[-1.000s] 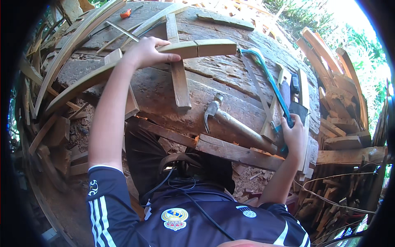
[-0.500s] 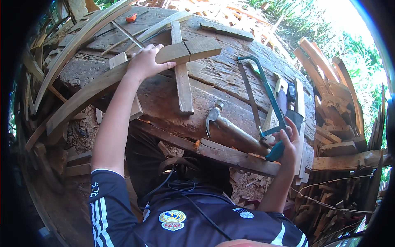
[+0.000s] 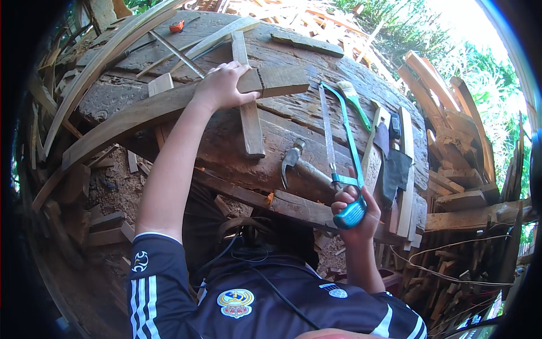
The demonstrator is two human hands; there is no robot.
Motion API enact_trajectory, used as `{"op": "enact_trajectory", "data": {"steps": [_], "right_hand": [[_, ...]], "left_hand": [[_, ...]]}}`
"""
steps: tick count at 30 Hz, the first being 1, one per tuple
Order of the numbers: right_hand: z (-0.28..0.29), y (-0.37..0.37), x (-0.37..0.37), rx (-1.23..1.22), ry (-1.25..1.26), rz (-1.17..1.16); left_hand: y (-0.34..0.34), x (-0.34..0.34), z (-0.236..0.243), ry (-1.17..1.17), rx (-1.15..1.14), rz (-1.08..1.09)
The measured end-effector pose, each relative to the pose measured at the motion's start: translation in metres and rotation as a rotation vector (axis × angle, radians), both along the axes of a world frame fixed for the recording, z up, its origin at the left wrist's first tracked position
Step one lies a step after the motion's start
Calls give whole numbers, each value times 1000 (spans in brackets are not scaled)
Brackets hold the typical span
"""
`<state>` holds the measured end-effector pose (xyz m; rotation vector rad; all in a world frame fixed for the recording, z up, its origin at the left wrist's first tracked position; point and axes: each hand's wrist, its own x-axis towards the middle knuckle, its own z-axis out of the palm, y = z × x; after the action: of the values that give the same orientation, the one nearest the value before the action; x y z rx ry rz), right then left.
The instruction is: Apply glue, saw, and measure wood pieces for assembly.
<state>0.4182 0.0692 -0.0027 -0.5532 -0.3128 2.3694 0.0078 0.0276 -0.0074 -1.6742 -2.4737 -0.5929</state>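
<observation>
My left hand [image 3: 224, 87] presses on a long curved wooden piece [image 3: 130, 116], its fingers over the far edge and the thumb along the near side. A dark line crosses the wood just right of that hand, near the piece's right end. Beneath the piece runs a short wooden batten [image 3: 252, 133]. My right hand [image 3: 369, 214] is wrapped round the handle of a teal-framed hacksaw [image 3: 348, 133]. The saw points away from me, its blade to the left of the frame and apart from the curved piece. A claw hammer [image 3: 302, 164] lies left of the saw handle.
The weathered plank bench [image 3: 214, 135] carries a green-handled paintbrush [image 3: 351, 99], wooden strips [image 3: 405, 169] with a dark cloth-like piece [image 3: 397, 175], and an orange tape measure [image 3: 177, 26]. Scrap wood [image 3: 463, 186] is piled at the right. Another long curved board [image 3: 90, 76] stands at the left.
My right hand has closed round the hacksaw handle and brought the saw left, off the spot beside the strips. My left hand has slid right along the curved piece, closer to the dark line.
</observation>
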Motion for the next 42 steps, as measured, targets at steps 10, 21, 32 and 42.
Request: {"op": "enact_trajectory", "data": {"steps": [10,21,32,42], "right_hand": [[18,-37,-25,599,-304,9],[45,-33,-104,1168,-405,-22],[52,-20,-151,1255,-574,69],[53,5,-194,1358,-670,146]], "left_hand": [[-7,-3,-6,-19,39,-68],[-10,1,-7,-7,68,-42],[-12,0,-6,-42,120,-65],[-8,1,-8,-24,98,-33]]}}
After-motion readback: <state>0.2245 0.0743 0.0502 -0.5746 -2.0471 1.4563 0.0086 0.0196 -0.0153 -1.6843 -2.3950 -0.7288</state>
